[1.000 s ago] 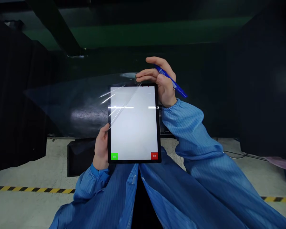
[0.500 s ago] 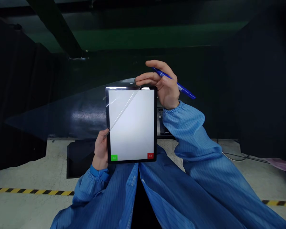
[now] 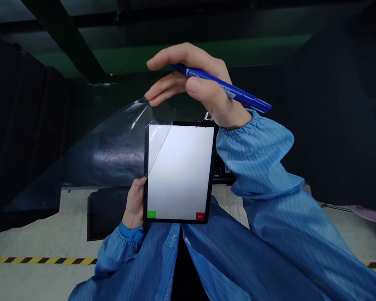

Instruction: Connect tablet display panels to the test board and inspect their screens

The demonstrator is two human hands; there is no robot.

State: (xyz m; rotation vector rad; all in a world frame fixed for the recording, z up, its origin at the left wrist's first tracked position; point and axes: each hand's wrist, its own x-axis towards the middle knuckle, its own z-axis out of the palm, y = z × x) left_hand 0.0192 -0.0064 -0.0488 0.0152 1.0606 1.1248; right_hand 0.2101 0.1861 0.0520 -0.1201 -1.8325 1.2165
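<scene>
Holding the tablet (image 3: 178, 171) by its left edge, our left hand (image 3: 135, 202) keeps its thumb on the rim; the other fingers are hidden, so we cannot tell how they close behind it. The tablet spans the near edge of the dark worktop (image 3: 113, 93) in view, its lower end over our lap, probably so that the lit screen faces us squarely.

Our right hand (image 3: 208, 90) is raised beyond the tablet's top edge, two fingers together at the corner of a clear film (image 3: 138, 113). That film slants down across the screen's upper left corner to our left thumb and trails out leftward; the lifted corner seems to keep it off most of the glass. A blue pen (image 3: 244, 97) is caught between index finger and thumb, perhaps to leave those two fingertips free.

Small print runs along the pen, too fine for us to read. A green label (image 3: 151, 214) fills the screen's lower left corner and a red label (image 3: 200, 216) the lower right; their lettering is illegible.
</scene>
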